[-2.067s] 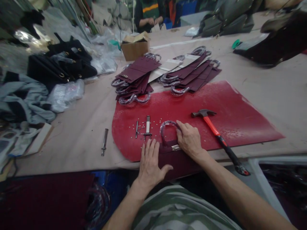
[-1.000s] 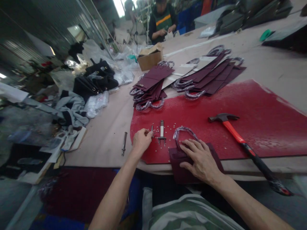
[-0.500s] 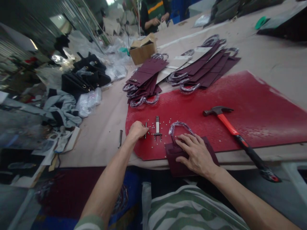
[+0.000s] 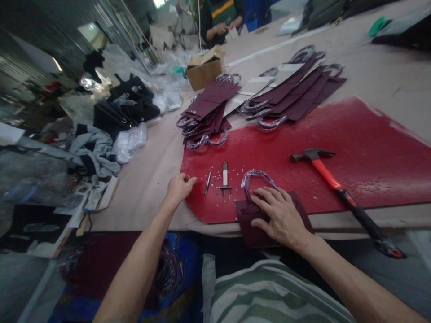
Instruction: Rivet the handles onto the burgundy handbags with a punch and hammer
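My right hand (image 4: 279,217) lies flat, fingers spread, on a dark maroon bag panel (image 4: 247,220) at the table's front edge. A plastic-wrapped handle (image 4: 257,174) loops up from that panel. My left hand (image 4: 182,186) is over the mat's left edge with its fingers curled together; what they hold, if anything, is hidden. To its right, a thin metal rod (image 4: 208,182) lies on the red mat (image 4: 269,152). Beside the rod is a metal two-pronged tool (image 4: 225,179), with several tiny metal bits scattered around it.
A claw hammer (image 4: 332,179) with a red and black handle lies at right, its grip end past the table edge. Stacked maroon panels (image 4: 210,101) and more panels (image 4: 299,92) lie behind. A cardboard box (image 4: 205,69), black bags (image 4: 117,114) and a person (image 4: 222,22) are farther off.
My left hand has let go of the thin rod and moved left, over the spot where another metal rod lay. My right hand stays on the panel. The view has shifted slightly.
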`<state>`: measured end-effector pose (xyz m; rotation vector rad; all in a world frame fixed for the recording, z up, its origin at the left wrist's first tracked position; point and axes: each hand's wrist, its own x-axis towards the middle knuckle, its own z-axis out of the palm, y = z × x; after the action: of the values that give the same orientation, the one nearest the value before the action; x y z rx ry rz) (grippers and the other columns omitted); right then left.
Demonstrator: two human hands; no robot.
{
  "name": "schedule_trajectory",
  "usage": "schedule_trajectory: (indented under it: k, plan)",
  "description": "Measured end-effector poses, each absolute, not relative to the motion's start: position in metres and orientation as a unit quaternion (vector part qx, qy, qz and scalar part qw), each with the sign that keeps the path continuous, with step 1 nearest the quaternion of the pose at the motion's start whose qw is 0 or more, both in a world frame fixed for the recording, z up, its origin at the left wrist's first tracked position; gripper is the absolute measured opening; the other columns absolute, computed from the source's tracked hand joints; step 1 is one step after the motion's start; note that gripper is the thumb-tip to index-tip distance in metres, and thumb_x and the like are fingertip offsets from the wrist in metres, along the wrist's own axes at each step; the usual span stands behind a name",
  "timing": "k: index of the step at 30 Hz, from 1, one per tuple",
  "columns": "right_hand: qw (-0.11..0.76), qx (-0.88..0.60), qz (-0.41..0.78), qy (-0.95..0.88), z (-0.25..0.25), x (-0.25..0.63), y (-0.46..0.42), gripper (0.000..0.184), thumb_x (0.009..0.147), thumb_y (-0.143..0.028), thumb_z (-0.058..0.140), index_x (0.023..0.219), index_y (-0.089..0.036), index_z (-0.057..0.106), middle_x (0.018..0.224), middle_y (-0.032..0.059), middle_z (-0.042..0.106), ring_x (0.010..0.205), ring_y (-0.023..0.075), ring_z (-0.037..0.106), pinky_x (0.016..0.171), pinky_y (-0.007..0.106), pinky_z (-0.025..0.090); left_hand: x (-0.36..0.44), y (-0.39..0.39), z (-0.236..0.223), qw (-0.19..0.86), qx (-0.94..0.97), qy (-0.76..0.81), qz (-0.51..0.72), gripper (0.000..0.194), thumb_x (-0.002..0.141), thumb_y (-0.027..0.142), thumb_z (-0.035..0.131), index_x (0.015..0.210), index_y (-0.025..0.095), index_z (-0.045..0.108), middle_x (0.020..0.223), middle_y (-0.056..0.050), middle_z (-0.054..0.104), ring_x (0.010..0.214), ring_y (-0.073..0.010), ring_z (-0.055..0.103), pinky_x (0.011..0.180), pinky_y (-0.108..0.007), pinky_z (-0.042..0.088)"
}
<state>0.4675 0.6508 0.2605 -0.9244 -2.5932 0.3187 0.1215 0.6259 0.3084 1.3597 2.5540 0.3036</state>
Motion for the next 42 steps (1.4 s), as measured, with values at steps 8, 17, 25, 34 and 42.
schedule_trajectory:
  k: [8, 17, 25, 34, 42]
  plan:
    - [0.175, -0.329, 0.117, -0.921, 0.264, 0.467, 0.649, 0.064, 0.078, -0.045, 0.079, 0.133, -0.019, 0.060, 0.140, 0.0102, 0.056, 0.128, 0.0329, 0.044, 0.114, 0.052, 0.027, 0.215, 0.673, 0.315, 0.186, 0.508, 0.841, 0.018, 0.045, 0.075, 0.058, 0.069, 0.087, 0.015, 0.074, 0.094, -0.018, 0.075, 0.094, -0.0310, 0.070, 0.075, -0.033, 0.051]
    - [0.183, -0.325, 0.118, -0.920, 0.263, 0.468, 0.649, 0.062, 0.080, -0.047, 0.077, 0.132, -0.019, 0.060, 0.138, 0.0111, 0.056, 0.128, 0.0328, 0.044, 0.114, 0.052, 0.028, 0.220, 0.678, 0.315, 0.299, 0.449, 0.837, 0.092, 0.008, 0.069, 0.018, 0.068, 0.072, 0.012, 0.066, 0.075, -0.016, 0.071, 0.081, -0.0297, 0.072, 0.066, -0.031, 0.053]
    - [0.174, -0.329, 0.127, -0.920, 0.269, 0.468, 0.646, 0.062, 0.080, -0.048, 0.077, 0.132, -0.019, 0.061, 0.139, 0.0124, 0.056, 0.129, 0.0336, 0.044, 0.114, 0.053, 0.027, 0.233, 0.606, 0.286, 0.413, 0.318, 0.663, 0.537, 0.037, 0.069, 0.045, 0.073, 0.087, 0.017, 0.056, 0.083, -0.004, 0.069, 0.072, -0.0156, 0.069, 0.063, -0.025, 0.055]
    - [0.174, -0.326, 0.118, -0.922, 0.268, 0.468, 0.647, 0.062, 0.080, -0.050, 0.076, 0.131, -0.017, 0.060, 0.139, 0.0123, 0.056, 0.129, 0.0335, 0.044, 0.113, 0.052, 0.026, 0.266, 0.571, 0.253, 0.140, 0.365, 0.699, 0.599, 0.023, 0.090, 0.031, 0.059, 0.108, 0.017, 0.064, 0.108, -0.009, 0.071, 0.099, -0.0176, 0.070, 0.093, -0.032, 0.056]
    - [0.172, -0.330, 0.124, -0.920, 0.268, 0.468, 0.647, 0.061, 0.082, -0.050, 0.075, 0.132, -0.019, 0.059, 0.140, 0.0114, 0.054, 0.130, 0.0330, 0.043, 0.114, 0.051, 0.025, 0.232, 0.552, 0.248, 0.092, 0.404, 0.733, 0.540, 0.023, 0.088, 0.037, 0.065, 0.098, 0.017, 0.065, 0.097, -0.006, 0.068, 0.084, -0.0164, 0.067, 0.079, -0.028, 0.057]
